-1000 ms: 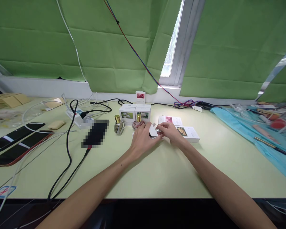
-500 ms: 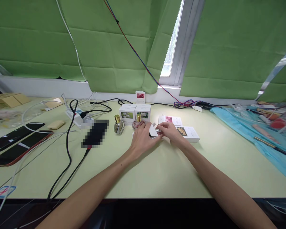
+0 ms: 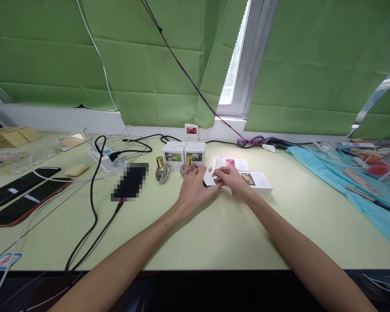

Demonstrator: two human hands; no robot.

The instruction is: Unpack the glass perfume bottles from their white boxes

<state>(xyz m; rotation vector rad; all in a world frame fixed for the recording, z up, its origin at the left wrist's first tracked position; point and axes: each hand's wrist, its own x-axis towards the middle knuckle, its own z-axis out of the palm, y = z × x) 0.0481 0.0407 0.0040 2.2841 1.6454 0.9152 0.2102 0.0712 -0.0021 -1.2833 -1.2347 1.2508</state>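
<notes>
My left hand [image 3: 195, 185] is closed around a small white box [image 3: 209, 178] lying on the table, its end flap open toward the right. Between the fingertips of my right hand [image 3: 233, 178] is a shiny silvery object [image 3: 216, 177] at the box's open end; its full shape is hidden by my fingers and the box. Just behind my left hand stands a pinkish perfume bottle [image 3: 189, 166] with a gold cap. A clear perfume bottle [image 3: 162, 171], also gold-capped, stands to its left. Beside my right hand lie a white box with a yellow picture [image 3: 259, 183] and one with a pink picture [image 3: 232, 164].
Two white boxes [image 3: 173, 157] with flower pictures stand behind the bottles, and a small white box [image 3: 191, 132] leans by the wall. A pixelated dark device [image 3: 130, 181], a power strip [image 3: 102, 159], cables and phones [image 3: 22, 186] occupy the left. Blue sheeting [image 3: 341, 186] covers the right.
</notes>
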